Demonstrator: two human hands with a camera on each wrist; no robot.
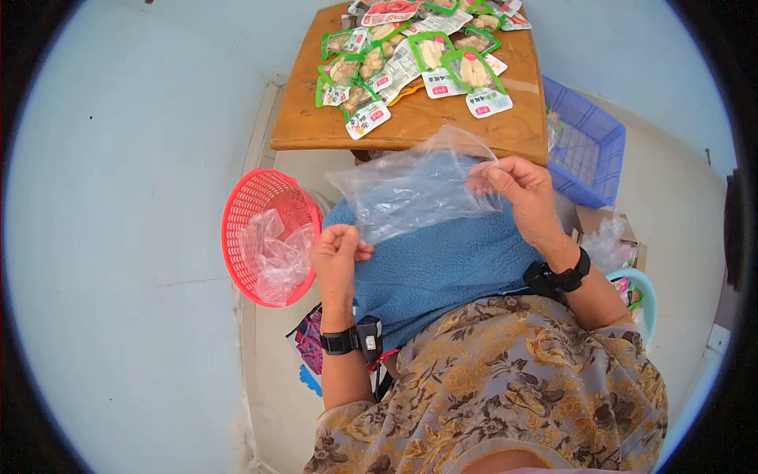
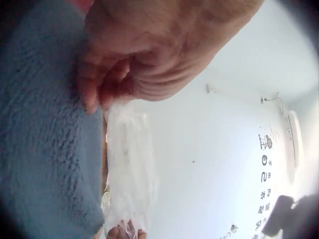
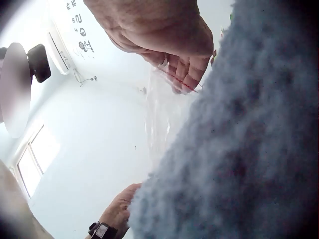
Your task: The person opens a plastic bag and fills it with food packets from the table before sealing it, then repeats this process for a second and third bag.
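A clear plastic bag [image 1: 418, 189] stretches between both hands over the blue fleece on the lap. My left hand [image 1: 335, 257] pinches its lower left corner between thumb and fingers. At the other end, my right hand [image 1: 525, 197] grips the bag's edge, thumb on the near side and some fingers showing through the film. In the right wrist view, a thin red line [image 3: 182, 82] crosses the film at the right fingers. The left wrist view shows the bag [image 2: 129, 154] hanging as a pale, see-through sheet beyond the left fingertips. Nothing shows inside the bag.
A wooden table [image 1: 316, 126] ahead bears a pile of green-edged food packets [image 1: 474, 71]. To the left stands a red basket [image 1: 237, 237] with crumpled clear plastic [image 1: 276, 257]. Right of the table are a blue crate [image 1: 584, 130] and a light-blue basin [image 1: 649, 304].
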